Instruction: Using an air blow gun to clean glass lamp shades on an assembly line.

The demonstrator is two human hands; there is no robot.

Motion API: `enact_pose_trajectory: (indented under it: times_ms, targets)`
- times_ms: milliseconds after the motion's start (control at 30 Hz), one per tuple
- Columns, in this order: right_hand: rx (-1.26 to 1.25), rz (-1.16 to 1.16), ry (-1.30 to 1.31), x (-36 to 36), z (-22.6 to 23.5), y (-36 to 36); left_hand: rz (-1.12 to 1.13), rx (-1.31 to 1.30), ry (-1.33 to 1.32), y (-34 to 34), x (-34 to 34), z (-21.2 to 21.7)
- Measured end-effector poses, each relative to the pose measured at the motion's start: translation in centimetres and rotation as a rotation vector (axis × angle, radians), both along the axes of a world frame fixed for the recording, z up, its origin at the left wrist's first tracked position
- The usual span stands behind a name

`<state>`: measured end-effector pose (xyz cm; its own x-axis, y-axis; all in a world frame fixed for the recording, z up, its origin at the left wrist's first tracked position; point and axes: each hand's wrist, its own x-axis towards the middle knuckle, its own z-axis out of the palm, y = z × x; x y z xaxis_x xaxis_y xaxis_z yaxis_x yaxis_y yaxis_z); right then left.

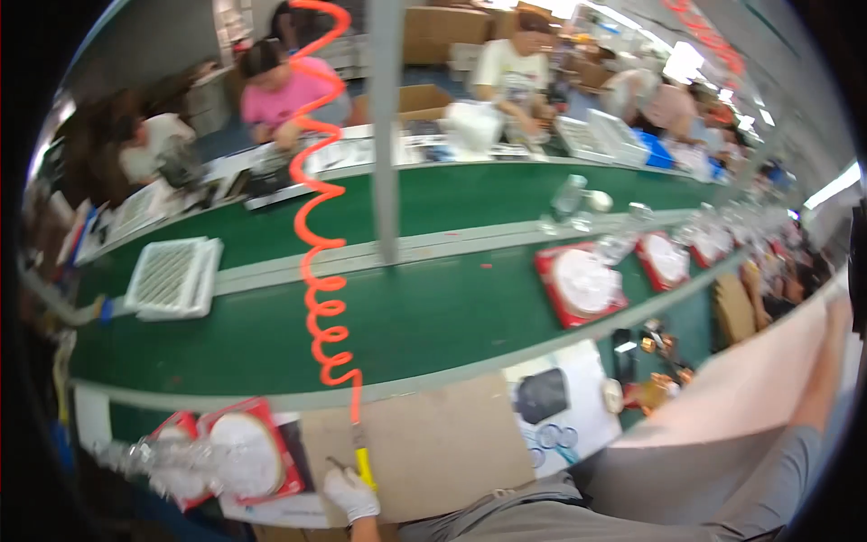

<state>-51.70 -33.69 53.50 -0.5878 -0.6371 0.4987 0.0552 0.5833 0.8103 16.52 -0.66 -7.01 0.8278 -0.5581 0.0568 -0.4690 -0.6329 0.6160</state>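
My left hand (350, 495), in a white glove, is closed round a yellow air blow gun (365, 468) over the front of the bench. A thin dark nozzle sticks out beside the fingers, and an orange coiled hose (327, 312) runs up from the gun. Beneath them lies a brown cardboard sheet (433, 443). Left of this hand, red-edged packs with round white pieces (244, 454) sit under clear plastic. My right arm (817, 388) stretches out to the right rim; its hand does not show.
A green conveyor (433, 312) crosses in front, carrying more red packs (582, 282) and a stack of white trays (174, 275). Scissors (555, 438) and a dark pouch (542, 396) lie on white paper. A grey post (386, 135) rises midway. Several people work across the line.
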Motion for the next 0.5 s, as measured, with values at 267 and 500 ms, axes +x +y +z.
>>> enact_pose_trajectory:
  times_ms: [267, 500]
  targets:
    - [-0.069, 0.293, 0.017, 2.3, 0.7, -3.6, -0.055, 0.108, -0.421, 3.0, 1.6, 0.5]
    - [-0.052, 0.184, -0.097, 0.1, 4.5, -1.3, -0.064, 0.022, -0.544, 0.4, 0.8, -0.3]
